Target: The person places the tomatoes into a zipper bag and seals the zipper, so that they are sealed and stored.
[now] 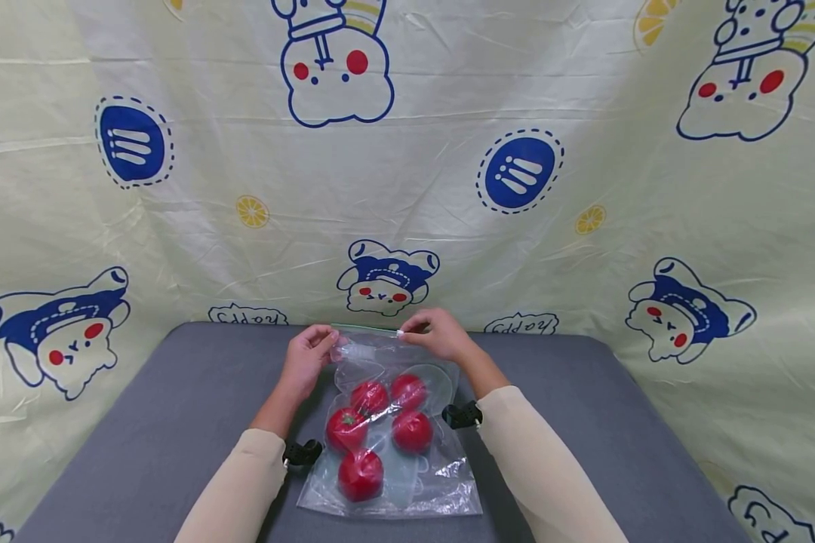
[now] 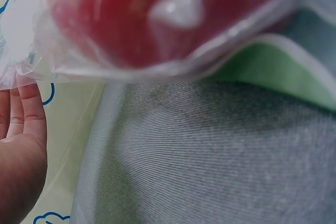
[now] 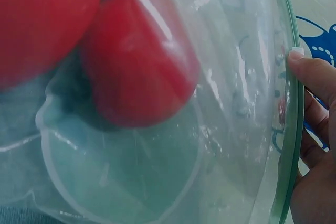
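Observation:
A clear zip bag (image 1: 441, 483) with a green zip strip along its top holds several red tomatoes (image 1: 413, 432). At the bag's upper left corner, my left hand (image 1: 306, 360) pinches the edge between thumb and fingers. My right hand (image 1: 441, 335) grips a small white slider (image 3: 296, 52) on the green strip, toward the strip's right part. Through the right wrist view, one tomato (image 3: 142, 61) shows close behind the plastic, beside a pale printed outline. In the left wrist view, a blurred tomato (image 2: 157, 19) fills the top, and the left hand's fingers lie at the bag's edge.
Under the bag spreads a grey cloth-covered table (image 1: 197, 422). Behind and around it hangs a pale curtain (image 1: 421, 188) printed with cartoon bears, blue badges and orange slices. A black wrist strap (image 1: 303, 453) sits on the left arm, another (image 1: 462, 415) on the right.

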